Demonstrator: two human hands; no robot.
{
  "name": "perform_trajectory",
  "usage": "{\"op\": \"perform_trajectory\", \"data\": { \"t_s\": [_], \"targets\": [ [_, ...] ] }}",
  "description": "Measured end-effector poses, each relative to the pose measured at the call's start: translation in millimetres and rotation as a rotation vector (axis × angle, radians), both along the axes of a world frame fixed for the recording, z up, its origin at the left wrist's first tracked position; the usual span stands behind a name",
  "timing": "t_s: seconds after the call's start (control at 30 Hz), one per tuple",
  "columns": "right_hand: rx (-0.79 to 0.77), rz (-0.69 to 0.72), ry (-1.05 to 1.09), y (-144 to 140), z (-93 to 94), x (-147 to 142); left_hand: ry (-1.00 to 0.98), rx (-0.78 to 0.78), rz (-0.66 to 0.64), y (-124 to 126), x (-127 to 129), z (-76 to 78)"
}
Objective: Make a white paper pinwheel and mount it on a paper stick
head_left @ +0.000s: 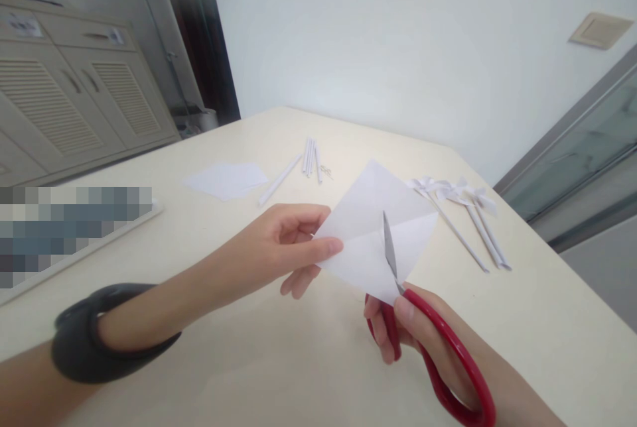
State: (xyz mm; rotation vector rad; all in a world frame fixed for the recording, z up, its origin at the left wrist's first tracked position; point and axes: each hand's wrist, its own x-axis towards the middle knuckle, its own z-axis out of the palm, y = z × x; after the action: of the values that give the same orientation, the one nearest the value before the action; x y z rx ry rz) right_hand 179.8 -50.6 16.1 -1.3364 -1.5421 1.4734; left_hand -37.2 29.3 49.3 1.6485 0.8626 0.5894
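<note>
My left hand (291, 241) pinches the left corner of a white creased paper square (371, 218), holding it above the table. My right hand (405, 334) grips red-handled scissors (438, 361). Their blade (389, 251) points up into the paper from its lower corner, along a fold line. A dark band sits on my left wrist (94, 334).
On the cream table (279, 361) lie finished white paper pinwheels on sticks (460, 205) at the right, several rolled paper sticks (308, 158) and small pins at the back, a stack of white paper sheets (226, 180), and a blurred board (74, 228) at the left. Cabinets stand beyond.
</note>
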Motion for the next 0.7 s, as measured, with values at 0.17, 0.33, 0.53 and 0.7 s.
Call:
{"op": "perform_trajectory", "data": {
  "t_s": [0.17, 0.33, 0.53, 0.7],
  "targets": [
    [0.000, 0.001, 0.006, -1.5, 0.6, -0.5, -0.005, -0.006, 0.014, -0.7, 1.2, 0.3],
    [0.002, -0.014, -0.006, -3.3, 1.6, 0.6, -0.004, 0.000, 0.025, -1.5, 3.9, 2.1],
    [0.006, -0.016, -0.030, -3.9, 2.4, 0.6, -0.002, -0.003, 0.030, -1.2, 3.5, 1.1],
    [0.033, 0.005, -0.066, -2.7, 5.8, 0.3, -0.008, -0.007, 0.016, -0.6, 1.4, 1.8]
  ]
}}
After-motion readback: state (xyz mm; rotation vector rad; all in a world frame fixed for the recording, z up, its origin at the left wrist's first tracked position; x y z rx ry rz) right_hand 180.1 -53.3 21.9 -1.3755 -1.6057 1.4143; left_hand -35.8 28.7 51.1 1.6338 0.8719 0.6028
